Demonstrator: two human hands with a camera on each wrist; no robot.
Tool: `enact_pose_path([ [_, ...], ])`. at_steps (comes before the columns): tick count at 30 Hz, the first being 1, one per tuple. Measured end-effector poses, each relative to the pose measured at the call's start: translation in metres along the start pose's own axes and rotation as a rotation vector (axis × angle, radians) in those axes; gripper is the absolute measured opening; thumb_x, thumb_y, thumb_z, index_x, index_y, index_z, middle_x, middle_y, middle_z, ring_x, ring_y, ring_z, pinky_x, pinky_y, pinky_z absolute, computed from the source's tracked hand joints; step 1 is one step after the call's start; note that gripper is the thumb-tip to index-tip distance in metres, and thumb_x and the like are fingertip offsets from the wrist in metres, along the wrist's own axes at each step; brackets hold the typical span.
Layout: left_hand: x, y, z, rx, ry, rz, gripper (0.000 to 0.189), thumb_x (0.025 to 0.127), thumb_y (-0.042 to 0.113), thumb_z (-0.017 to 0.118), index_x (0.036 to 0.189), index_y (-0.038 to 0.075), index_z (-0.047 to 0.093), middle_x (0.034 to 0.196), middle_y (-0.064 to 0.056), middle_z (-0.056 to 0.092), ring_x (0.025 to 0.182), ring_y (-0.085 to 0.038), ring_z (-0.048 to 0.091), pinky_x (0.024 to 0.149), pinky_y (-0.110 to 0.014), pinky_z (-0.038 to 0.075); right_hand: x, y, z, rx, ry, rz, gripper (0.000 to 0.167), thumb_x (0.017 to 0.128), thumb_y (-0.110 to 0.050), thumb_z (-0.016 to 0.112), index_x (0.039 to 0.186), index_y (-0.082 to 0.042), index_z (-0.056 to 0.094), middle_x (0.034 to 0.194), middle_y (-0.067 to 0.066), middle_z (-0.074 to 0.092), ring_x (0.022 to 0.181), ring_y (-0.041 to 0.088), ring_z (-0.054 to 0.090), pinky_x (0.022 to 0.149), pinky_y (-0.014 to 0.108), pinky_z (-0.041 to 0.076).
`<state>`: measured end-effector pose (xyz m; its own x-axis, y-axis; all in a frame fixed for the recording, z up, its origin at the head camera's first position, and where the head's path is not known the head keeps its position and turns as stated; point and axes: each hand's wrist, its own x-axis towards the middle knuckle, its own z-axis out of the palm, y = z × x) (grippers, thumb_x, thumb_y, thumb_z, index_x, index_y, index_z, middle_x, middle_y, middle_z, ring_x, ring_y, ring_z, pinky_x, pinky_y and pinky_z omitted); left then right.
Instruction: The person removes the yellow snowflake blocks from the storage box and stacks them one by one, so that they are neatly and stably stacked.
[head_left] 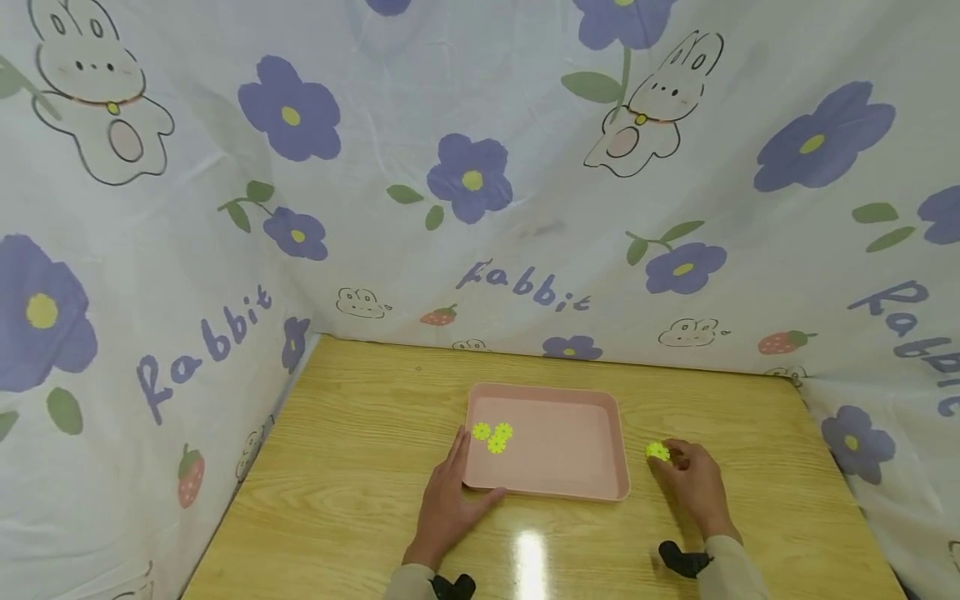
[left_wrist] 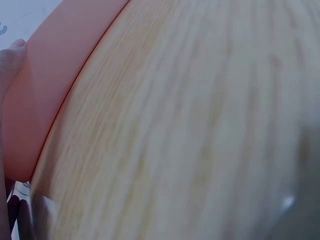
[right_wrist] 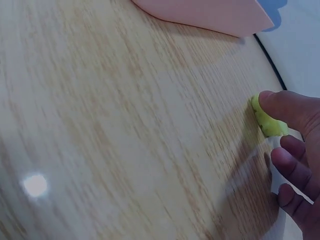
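A shallow pink tray (head_left: 558, 437) lies on the wooden table. Three small yellow-green flower-shaped discs (head_left: 497, 444) with notched edges are inside it, near its left wall. My left hand (head_left: 448, 504) spans the tray's front-left corner, its straight fingers along the left side and its thumb at the front edge. In the left wrist view the thumb (left_wrist: 12, 60) lies against the tray's pink wall. To the right of the tray, my right hand (head_left: 696, 482) pinches another yellow-green flower-shaped disc (right_wrist: 269, 120) between thumb and fingers, close over the table.
The wooden table (head_left: 345, 433) extends around the tray. White cloth (head_left: 525, 242) printed with rabbits and purple flowers hangs behind it and on both sides. Each wrist bears a black strap or mount (head_left: 684, 560). Light reflects off the tabletop in front of the tray.
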<state>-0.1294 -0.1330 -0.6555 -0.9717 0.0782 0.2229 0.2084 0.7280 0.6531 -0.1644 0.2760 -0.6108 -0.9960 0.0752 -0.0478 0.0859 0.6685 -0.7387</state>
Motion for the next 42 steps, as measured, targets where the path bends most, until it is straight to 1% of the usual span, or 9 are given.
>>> enact_pose_path([
  [7, 0.0, 0.0, 0.001, -0.014, -0.004, -0.004, 0.111, 0.085, 0.074, 0.068, 0.166, 0.013, 0.022, 0.173, 0.004, 0.018, 0.143, -0.034, 0.045, 0.116, -0.059, 0.036, 0.001, 0.0, 0.001, -0.02, -0.005, -0.014, 0.046, 0.097, -0.019, 0.074, 0.135, 0.006, 0.063, 0.122, 0.027, 0.062, 0.104, 0.038, 0.064, 0.086, 0.055, 0.056],
  [13, -0.001, -0.001, 0.001, 0.001, 0.009, 0.013, 0.111, 0.086, 0.073, 0.068, 0.166, 0.012, 0.023, 0.173, 0.001, 0.02, 0.142, -0.035, 0.047, 0.114, -0.059, 0.039, 0.002, -0.002, 0.0, -0.014, 0.001, -0.002, 0.067, 0.098, -0.028, 0.074, 0.149, 0.007, 0.046, 0.127, 0.031, 0.056, 0.108, 0.043, 0.062, 0.089, 0.059, 0.055],
  [16, -0.001, -0.002, 0.001, 0.012, 0.021, 0.025, 0.11, 0.086, 0.073, 0.068, 0.166, 0.011, 0.024, 0.172, -0.002, 0.022, 0.14, -0.035, 0.048, 0.112, -0.059, 0.041, 0.006, -0.013, -0.001, -0.011, 0.026, 0.001, 0.072, 0.099, -0.031, 0.072, 0.153, 0.005, 0.04, 0.128, 0.03, 0.053, 0.106, 0.042, 0.061, 0.088, 0.057, 0.055],
  [19, -0.001, -0.003, 0.0, 0.005, 0.026, 0.027, 0.11, 0.086, 0.072, 0.069, 0.166, 0.01, 0.024, 0.172, -0.002, 0.022, 0.141, -0.035, 0.048, 0.112, -0.06, 0.041, 0.015, -0.03, -0.001, -0.014, 0.065, -0.049, 0.068, 0.1, -0.031, 0.072, 0.151, 0.005, 0.045, 0.126, 0.029, 0.054, 0.095, 0.035, 0.061, 0.077, 0.046, 0.056],
  [22, -0.001, -0.002, -0.001, -0.004, 0.02, 0.023, 0.109, 0.086, 0.071, 0.069, 0.166, 0.011, 0.023, 0.172, -0.001, 0.021, 0.142, -0.034, 0.047, 0.114, -0.059, 0.039, 0.025, -0.053, 0.006, -0.011, 0.094, -0.124, 0.06, 0.098, -0.026, 0.074, 0.146, 0.003, 0.053, 0.123, 0.027, 0.057, 0.085, 0.027, 0.057, 0.067, 0.036, 0.051],
  [25, -0.002, -0.001, -0.001, -0.012, 0.02, 0.03, 0.108, 0.087, 0.07, 0.07, 0.166, 0.011, 0.024, 0.172, -0.002, 0.021, 0.142, -0.034, 0.047, 0.114, -0.06, 0.039, 0.032, -0.078, 0.024, -0.011, 0.072, -0.202, 0.051, 0.098, -0.023, 0.075, 0.141, -0.001, 0.06, 0.118, 0.024, 0.059, 0.081, 0.023, 0.055, 0.065, 0.033, 0.048],
  [29, -0.003, -0.001, 0.0, -0.03, 0.02, 0.033, 0.108, 0.087, 0.067, 0.072, 0.166, 0.011, 0.024, 0.172, -0.004, 0.022, 0.142, -0.035, 0.047, 0.114, -0.06, 0.039, 0.035, -0.107, 0.061, -0.011, 0.003, -0.287, 0.044, 0.095, -0.021, 0.077, 0.135, -0.005, 0.066, 0.115, 0.018, 0.063, 0.08, 0.019, 0.055, 0.068, 0.034, 0.05],
  [36, -0.003, -0.001, 0.002, -0.032, -0.001, 0.013, 0.109, 0.086, 0.068, 0.072, 0.166, 0.013, 0.023, 0.173, -0.002, 0.021, 0.144, -0.033, 0.044, 0.115, -0.058, 0.038, 0.034, -0.136, 0.125, -0.003, -0.192, -0.309, 0.042, 0.093, -0.018, 0.08, 0.132, -0.007, 0.069, 0.111, 0.007, 0.062, 0.078, 0.014, 0.05, 0.067, 0.031, 0.047],
  [42, -0.001, 0.001, -0.002, -0.006, 0.008, 0.026, 0.108, 0.086, 0.071, 0.069, 0.165, 0.011, 0.025, 0.172, -0.002, 0.022, 0.141, -0.034, 0.048, 0.113, -0.058, 0.04, 0.029, -0.153, 0.159, -0.053, -0.327, -0.377, 0.044, 0.093, -0.02, 0.079, 0.134, -0.007, 0.069, 0.105, 0.004, 0.059, 0.075, 0.011, 0.051, 0.067, 0.03, 0.049],
])
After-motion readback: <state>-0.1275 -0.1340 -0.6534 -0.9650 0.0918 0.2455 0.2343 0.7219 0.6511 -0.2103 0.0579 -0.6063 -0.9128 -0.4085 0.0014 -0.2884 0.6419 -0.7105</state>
